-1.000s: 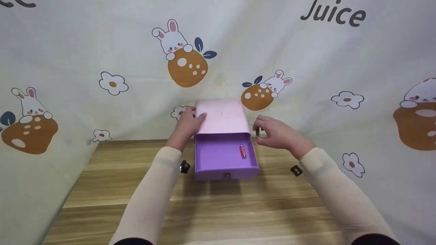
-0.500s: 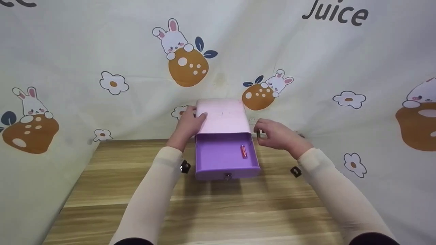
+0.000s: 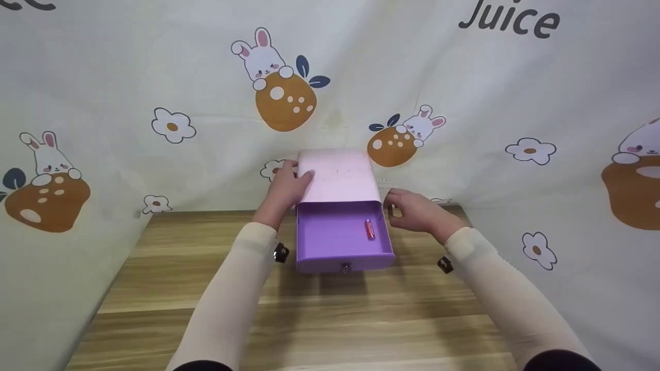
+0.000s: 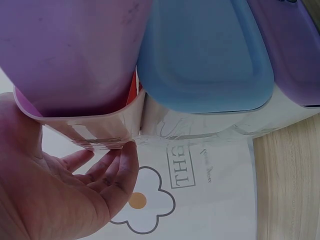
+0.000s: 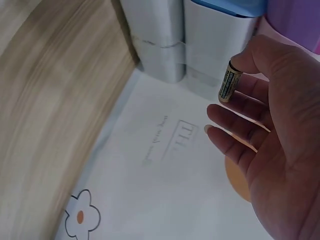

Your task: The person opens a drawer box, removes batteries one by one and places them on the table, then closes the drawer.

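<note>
A pink-bodied drawer cabinet (image 3: 337,175) stands against the backdrop with its top purple drawer (image 3: 327,232) pulled out. Inside that drawer, near its right wall, lies a red battery (image 3: 369,230). My left hand (image 3: 285,189) grips the cabinet's left upper edge, thumb on top and fingers along the side. To the right of the cabinet, my right hand (image 3: 415,210) pinches a small battery (image 5: 230,84) with a dark and gold printed wrapper. In the right wrist view the other fingers are spread below it, and the battery hangs beside the cabinet's side.
Below the top drawer sit a blue drawer (image 4: 205,55) and another purple drawer (image 4: 295,45), both pushed in. The wood-grain table (image 3: 330,330) extends in front. A printed cloth (image 3: 206,77) with rabbits and flowers hangs behind and at the sides.
My right hand has lowered slightly beside the cabinet, the battery still pinched. The left hand and the pulled-out drawer with the red battery have stayed as they were.
</note>
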The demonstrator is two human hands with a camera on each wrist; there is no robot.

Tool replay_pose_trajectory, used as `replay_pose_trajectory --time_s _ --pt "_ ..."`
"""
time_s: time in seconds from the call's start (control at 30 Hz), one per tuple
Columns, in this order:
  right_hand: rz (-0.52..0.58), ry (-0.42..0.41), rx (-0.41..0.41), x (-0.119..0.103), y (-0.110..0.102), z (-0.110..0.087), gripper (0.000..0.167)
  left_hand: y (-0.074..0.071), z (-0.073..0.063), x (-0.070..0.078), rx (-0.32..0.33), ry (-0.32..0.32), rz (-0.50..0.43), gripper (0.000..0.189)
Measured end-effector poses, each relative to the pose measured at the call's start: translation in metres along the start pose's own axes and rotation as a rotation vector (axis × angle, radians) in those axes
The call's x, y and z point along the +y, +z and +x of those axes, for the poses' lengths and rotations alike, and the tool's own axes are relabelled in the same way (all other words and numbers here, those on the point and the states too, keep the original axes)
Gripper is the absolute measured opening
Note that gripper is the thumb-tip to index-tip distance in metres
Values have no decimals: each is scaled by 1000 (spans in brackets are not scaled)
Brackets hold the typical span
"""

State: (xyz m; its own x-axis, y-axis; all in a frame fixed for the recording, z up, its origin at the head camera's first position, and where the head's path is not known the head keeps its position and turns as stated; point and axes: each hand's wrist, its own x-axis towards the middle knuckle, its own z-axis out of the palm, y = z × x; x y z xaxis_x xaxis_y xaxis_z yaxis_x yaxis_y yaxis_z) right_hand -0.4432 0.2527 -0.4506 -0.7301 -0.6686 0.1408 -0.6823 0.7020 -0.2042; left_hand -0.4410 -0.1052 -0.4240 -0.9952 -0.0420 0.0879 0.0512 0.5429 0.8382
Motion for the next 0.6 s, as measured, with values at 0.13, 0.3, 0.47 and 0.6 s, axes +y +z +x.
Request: replay_pose_trajectory --time_s 0.13,0.3,0.47,0.6 --pt "-9 -12 -10 4 8 0 25 0 0 0 -2 14 0 69" --pt "7 30 -15 9 14 0 25 -1 1 1 4 23 11 70" --pt "31 60 -21 13 18 2 26 0 1 2 8 18 18 69" --pt "38 79 -22 17 22 3 28 1 1 1 5 4 12 69"
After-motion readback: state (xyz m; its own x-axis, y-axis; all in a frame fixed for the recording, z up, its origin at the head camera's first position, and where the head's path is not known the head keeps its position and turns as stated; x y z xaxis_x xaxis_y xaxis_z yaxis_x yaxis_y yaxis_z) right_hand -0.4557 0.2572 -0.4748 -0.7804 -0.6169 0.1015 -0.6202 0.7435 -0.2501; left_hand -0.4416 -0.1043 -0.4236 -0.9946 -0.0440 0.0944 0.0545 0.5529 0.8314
